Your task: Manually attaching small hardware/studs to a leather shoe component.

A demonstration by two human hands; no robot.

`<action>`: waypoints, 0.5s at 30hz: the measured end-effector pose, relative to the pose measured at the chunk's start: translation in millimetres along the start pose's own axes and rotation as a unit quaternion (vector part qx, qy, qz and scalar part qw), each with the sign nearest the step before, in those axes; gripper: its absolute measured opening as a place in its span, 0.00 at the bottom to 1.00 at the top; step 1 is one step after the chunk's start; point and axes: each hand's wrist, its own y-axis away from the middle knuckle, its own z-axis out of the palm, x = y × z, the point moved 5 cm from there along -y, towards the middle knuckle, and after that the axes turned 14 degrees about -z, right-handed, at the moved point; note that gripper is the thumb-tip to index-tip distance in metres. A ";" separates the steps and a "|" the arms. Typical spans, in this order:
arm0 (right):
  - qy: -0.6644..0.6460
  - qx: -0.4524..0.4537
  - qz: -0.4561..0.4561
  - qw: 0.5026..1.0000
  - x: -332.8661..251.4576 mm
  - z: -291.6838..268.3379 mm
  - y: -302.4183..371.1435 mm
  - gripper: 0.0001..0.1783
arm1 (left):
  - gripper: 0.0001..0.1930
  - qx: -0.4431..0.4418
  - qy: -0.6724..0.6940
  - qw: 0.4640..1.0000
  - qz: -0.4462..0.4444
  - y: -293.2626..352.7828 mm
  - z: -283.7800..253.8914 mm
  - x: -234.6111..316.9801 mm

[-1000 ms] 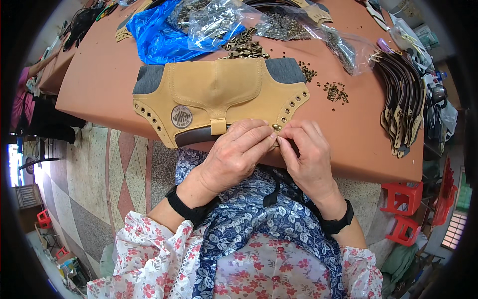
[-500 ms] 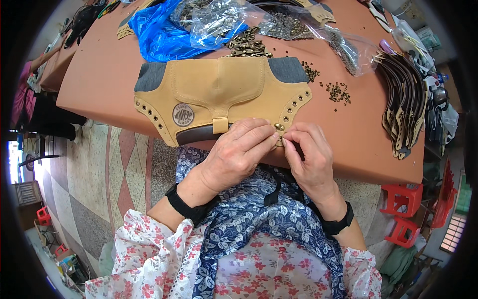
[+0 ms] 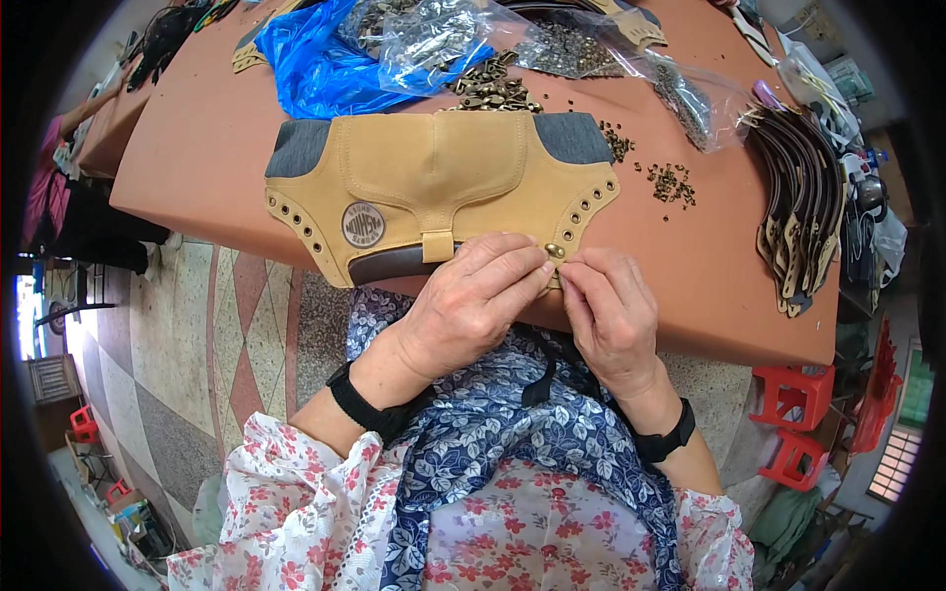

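Observation:
A tan shoe upper (image 3: 429, 158) with grey corner panels, eyelets along both side flaps and a round dark badge lies at the table's near edge. My left hand (image 3: 473, 305) is closed on its lower right part, thumb and fingers pressed to the flap. Beside those fingertips a brass-coloured lace hook (image 3: 555, 250) sits on the flap, below the row of eyelets. My right hand (image 3: 613, 310) pinches at the flap's edge just under the hook, thumb against index finger. Whatever lies between those fingertips is hidden.
Brass-coloured hooks (image 3: 498, 91) are heaped beyond the upper, beside a blue plastic bag (image 3: 313, 74) and clear bags of metal parts (image 3: 567, 51). Small fasteners (image 3: 670, 184) lie loose to the right. Curved dark brown pieces (image 3: 803, 207) are stacked at the right edge, near red stools (image 3: 794, 396).
The fingers of my right hand have curled closer together, their tips staying by the hook. My left hand and the upper have hardly moved.

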 end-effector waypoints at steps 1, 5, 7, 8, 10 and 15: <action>-0.005 0.004 0.001 1.000 0.9 0.0 1.0 0.12 | 0.16 -0.001 0.002 1.000 0.000 -0.4 -0.1 0.3; -0.018 0.013 0.007 1.000 1.9 -0.9 0.9 0.11 | 0.16 0.000 -0.002 1.000 0.001 0.0 -0.4 0.3; -0.027 0.012 0.004 1.000 1.8 -1.7 0.8 0.11 | 0.16 0.001 -0.003 1.000 0.002 0.0 -0.1 0.4; -0.032 0.011 0.002 0.999 1.6 -2.0 0.8 0.11 | 0.16 0.001 -0.002 1.000 0.002 0.2 -0.1 0.3; -0.033 0.013 0.001 0.999 1.6 -2.0 1.5 0.12 | 0.16 0.001 0.000 1.000 0.001 0.6 0.2 0.2; 0.001 0.002 -0.034 0.999 -1.1 -0.4 4.3 0.14 | 0.17 -0.002 -0.007 1.000 0.000 -0.1 -0.6 0.3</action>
